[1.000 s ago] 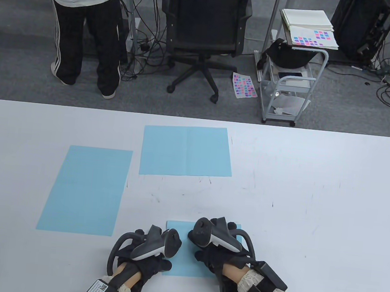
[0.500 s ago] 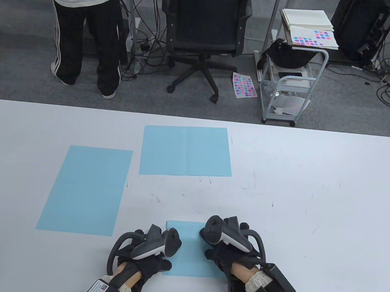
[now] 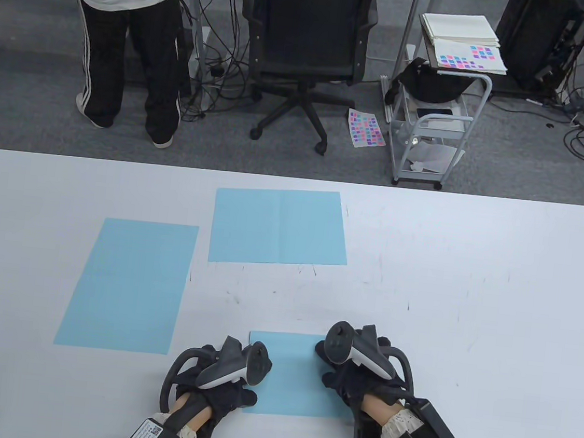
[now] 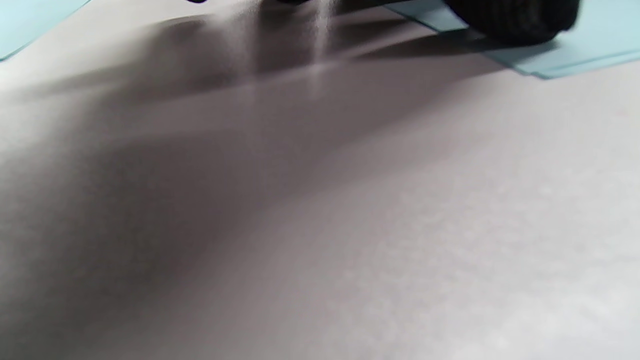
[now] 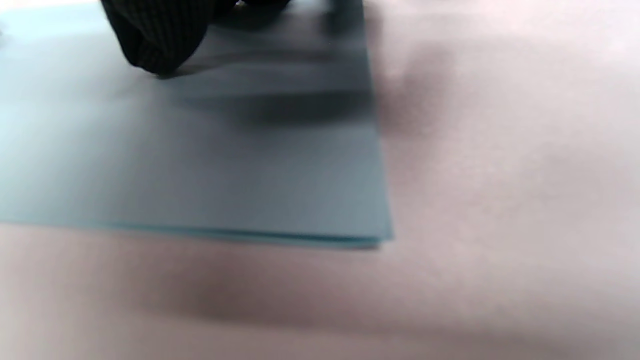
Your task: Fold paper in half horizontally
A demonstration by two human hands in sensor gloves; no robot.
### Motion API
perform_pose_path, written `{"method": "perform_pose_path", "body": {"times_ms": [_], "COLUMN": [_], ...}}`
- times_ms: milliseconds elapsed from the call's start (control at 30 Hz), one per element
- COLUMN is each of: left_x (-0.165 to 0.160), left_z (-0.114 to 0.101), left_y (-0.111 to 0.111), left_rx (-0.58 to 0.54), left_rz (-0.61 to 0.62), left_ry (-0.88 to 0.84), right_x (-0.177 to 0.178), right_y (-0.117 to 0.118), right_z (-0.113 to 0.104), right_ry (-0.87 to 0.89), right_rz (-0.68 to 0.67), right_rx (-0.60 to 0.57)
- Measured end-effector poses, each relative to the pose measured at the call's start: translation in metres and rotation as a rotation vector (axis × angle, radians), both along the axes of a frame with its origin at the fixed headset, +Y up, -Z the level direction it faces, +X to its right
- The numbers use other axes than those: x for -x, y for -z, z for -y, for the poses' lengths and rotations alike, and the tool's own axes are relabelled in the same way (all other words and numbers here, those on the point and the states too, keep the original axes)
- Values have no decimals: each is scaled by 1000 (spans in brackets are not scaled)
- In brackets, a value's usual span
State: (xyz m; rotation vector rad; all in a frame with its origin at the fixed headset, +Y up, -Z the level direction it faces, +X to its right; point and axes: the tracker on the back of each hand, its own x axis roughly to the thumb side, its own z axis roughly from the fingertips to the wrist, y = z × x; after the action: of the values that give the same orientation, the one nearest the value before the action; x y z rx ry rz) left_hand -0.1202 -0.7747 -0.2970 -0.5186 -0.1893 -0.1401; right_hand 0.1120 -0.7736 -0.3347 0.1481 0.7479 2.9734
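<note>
White counter (image 3: 470, 311) carries 3 pale blue sheets, and the folded blue paper (image 3: 296, 381) lies at 6 o'clock between both gloved hands. Over the last second the right hand (image 3: 353, 377) has slid from the sheet's middle toward its 3 o'clock edge, pressing flat, which I judge is smoothing an already made fold, while the left hand (image 3: 225, 384) rests on the 9 o'clock edge. Trackers hide both palms, so I cannot tell either grip's state; wrist views are blurred, though stacked layers show at the near edge.
</note>
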Motion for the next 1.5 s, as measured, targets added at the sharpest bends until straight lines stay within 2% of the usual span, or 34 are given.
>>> {"method": "perform_pose_path", "body": {"times_ms": [633, 833, 1000, 1233, 1500], "left_x": [-1, -2, -3, -8, -13], "left_z": [-2, -2, -2, -5, -16], "left_y": [1, 1, 1, 2, 7], "left_rx": [14, 25, 37, 41, 30], "left_rz": [0, -10, -22, -27, -50], "left_ry": [37, 38, 38, 79, 61], "right_x": [-39, -32, -20, -24, -25], "right_y": [-1, -22, -39, -39, -40], "right_z": [-2, -14, -7, 5, 5], "right_ry": [25, 125, 106, 72, 79], "right_rz": [88, -41, -123, -102, -93], "right_rx": [6, -70, -56, -31, -20]}}
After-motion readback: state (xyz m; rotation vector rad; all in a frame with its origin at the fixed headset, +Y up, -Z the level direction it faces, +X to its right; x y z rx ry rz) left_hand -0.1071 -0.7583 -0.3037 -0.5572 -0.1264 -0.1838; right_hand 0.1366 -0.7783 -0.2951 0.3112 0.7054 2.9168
